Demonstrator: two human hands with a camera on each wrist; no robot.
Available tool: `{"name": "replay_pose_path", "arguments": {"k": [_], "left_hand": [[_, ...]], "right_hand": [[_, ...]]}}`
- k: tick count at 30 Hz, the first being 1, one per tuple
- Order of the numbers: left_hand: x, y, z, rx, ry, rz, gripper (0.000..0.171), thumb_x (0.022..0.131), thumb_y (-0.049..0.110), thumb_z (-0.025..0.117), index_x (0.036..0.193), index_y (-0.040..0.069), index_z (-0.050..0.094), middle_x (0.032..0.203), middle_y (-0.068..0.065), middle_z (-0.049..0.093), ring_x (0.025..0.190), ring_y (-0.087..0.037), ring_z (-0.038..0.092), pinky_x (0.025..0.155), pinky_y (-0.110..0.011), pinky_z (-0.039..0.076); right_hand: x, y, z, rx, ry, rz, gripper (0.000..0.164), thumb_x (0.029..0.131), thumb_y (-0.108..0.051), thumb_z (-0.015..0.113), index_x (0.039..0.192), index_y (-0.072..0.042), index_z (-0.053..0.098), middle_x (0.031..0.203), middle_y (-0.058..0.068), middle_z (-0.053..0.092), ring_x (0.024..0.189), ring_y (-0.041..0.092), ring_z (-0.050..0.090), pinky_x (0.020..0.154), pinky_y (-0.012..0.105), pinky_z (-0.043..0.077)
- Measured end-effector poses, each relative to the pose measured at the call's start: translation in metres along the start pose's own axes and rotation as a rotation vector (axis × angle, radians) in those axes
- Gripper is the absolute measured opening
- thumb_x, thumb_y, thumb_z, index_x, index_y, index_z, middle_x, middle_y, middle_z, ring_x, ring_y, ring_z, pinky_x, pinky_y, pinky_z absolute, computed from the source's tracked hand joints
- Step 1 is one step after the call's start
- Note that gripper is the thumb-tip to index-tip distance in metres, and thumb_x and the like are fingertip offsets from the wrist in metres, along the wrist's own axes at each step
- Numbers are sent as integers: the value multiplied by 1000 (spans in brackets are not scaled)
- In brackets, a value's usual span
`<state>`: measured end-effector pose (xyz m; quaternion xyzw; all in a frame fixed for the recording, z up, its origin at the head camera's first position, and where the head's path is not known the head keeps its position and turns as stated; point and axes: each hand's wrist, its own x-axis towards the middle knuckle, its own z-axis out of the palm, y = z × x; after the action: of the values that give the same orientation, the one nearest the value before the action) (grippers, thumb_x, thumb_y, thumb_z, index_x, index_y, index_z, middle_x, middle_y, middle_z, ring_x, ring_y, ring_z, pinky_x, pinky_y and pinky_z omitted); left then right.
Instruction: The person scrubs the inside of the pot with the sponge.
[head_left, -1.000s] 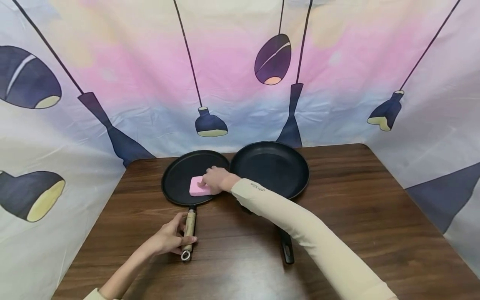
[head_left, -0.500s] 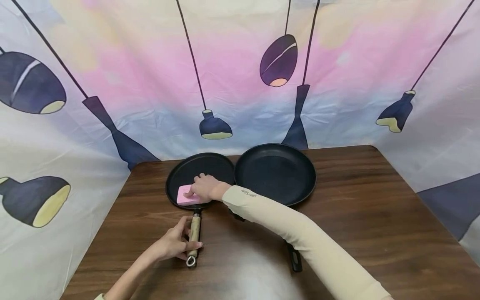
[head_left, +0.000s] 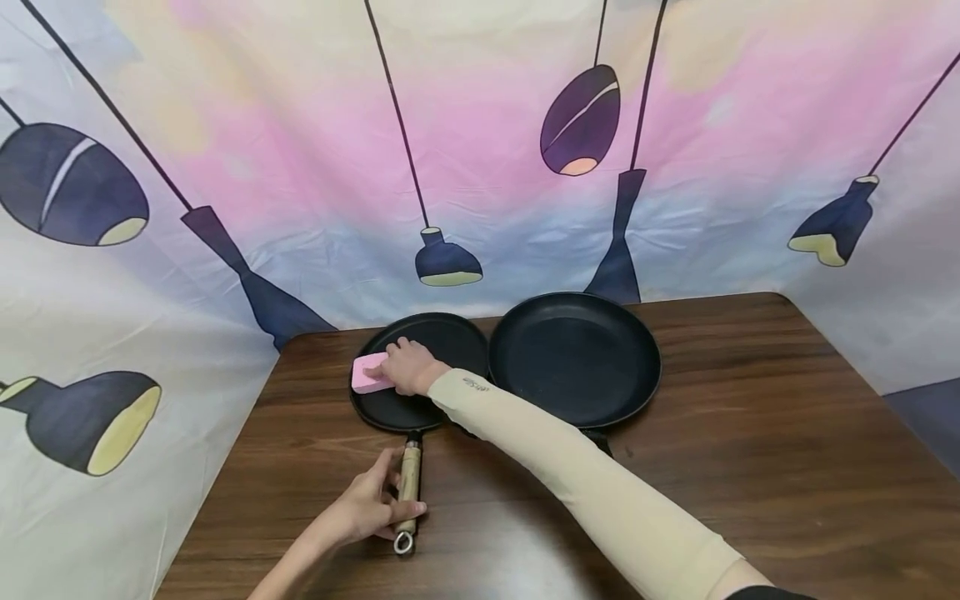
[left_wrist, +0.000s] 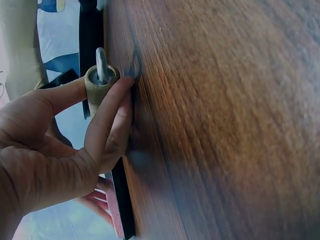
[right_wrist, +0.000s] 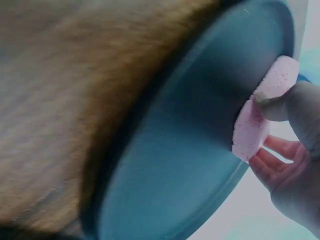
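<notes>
A flat black pan [head_left: 450, 342] lies at the back left of the table. Its wooden handle [head_left: 409, 479], tipped with a metal ring [left_wrist: 102, 65], points toward the front. My left hand [head_left: 367, 504] grips that handle, thumb on one side and fingers on the other. Over the left side of the pan, my right hand [head_left: 411, 365] holds a pink sponge [head_left: 367, 373] against the cooking surface. In the right wrist view the thumb presses into the sponge [right_wrist: 270, 102], with the fingers along its far side. A cream sleeve covers the right forearm.
A deeper black frying pan [head_left: 573, 358] sits right beside the flat one, rims close together. The right sleeve [head_left: 555, 454] crosses in front of it and hides most of its handle. Behind the wooden table [head_left: 750, 400] hangs a cloth [head_left: 495, 167] printed with lamps.
The right hand has carried the sponge across the pan, first toward its handle side, then up along the left rim. The left hand keeps its hold on the handle. The head view has shifted slightly.
</notes>
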<state>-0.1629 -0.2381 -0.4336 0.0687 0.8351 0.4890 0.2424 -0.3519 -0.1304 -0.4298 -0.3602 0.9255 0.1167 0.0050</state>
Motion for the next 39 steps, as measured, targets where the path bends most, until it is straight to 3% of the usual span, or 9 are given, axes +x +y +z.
{"name": "replay_pose_path", "arguments": {"k": [6,12,20,24,29,33,39], "left_hand": [[0,-1,1,-2,3,2,84,87,7,81,150,-3,27,101,-12,45,72,-17,64,57,-44,65],[-3,-2,3,-25,-15,-31,85,88,10,81,152,-2,27,103,-11,40,74,-17,61,60,-42,65],[-5,0,2,15,4,-36,82,89,10,80,151,-1,28,103,-11,43,72,-16,62,59,-41,65],[-2,3,-1,28,10,-47,82,89,11,80,152,-1,28,106,-13,44,73,-16,62,62,-40,66],[1,8,-2,51,23,-49,81,89,11,81,151,-1,30,108,-15,47,74,-15,64,63,-40,66],[1,9,-1,53,33,-67,80,89,9,80,151,-1,30,109,-14,47,73,-15,63,64,-40,66],[-5,8,1,55,35,-74,79,90,10,79,150,-1,30,108,-15,45,73,-15,62,65,-40,66]], "right_hand": [[5,8,1,62,-16,67,52,108,-24,51,154,-46,39,145,4,54,131,22,49,111,31,48],[5,22,11,108,-18,216,48,113,-29,37,158,-42,32,148,10,52,133,26,48,111,34,48],[-11,47,10,182,-46,359,40,111,-23,43,150,-28,49,141,14,57,128,30,51,109,40,49],[-27,62,1,185,-63,322,32,110,-17,46,138,-22,58,135,14,62,121,31,56,103,43,54],[-53,73,-8,148,-122,176,34,103,-14,59,137,-19,60,129,12,67,114,29,63,98,40,58],[-67,72,-1,132,-138,67,42,100,-13,61,142,-20,56,132,13,65,114,31,61,101,40,55],[-88,52,-7,135,-161,8,46,104,-15,56,149,-24,51,142,13,59,128,31,54,111,41,50]]}}
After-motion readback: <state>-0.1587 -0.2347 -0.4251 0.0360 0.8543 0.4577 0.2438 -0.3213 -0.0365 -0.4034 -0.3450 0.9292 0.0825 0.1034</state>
